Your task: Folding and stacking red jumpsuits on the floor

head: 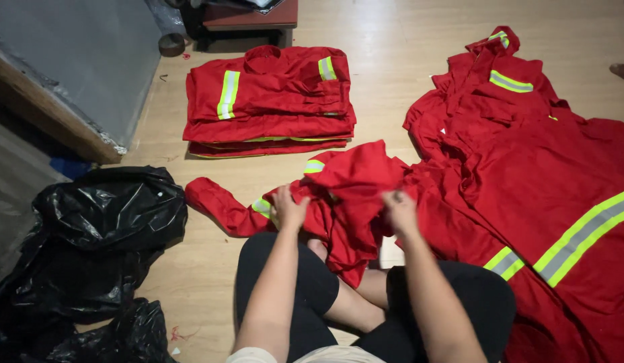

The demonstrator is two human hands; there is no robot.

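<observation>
I sit cross-legged on a wooden floor with a crumpled red work garment (349, 185) with yellow-grey reflective stripes bunched over my knees. My left hand (288, 208) grips its fabric near a reflective cuff, and one sleeve trails off to the left. My right hand (399, 210) pinches the same garment's cloth near its middle. Both hands are closed on the fabric.
A neat stack of folded red garments (268, 101) lies ahead on the floor. A loose heap of unfolded red garments (540, 175) spreads to the right. Black plastic bags (90, 255) sit at my left. A grey panel (70, 67) and low red furniture (251, 17) stand beyond.
</observation>
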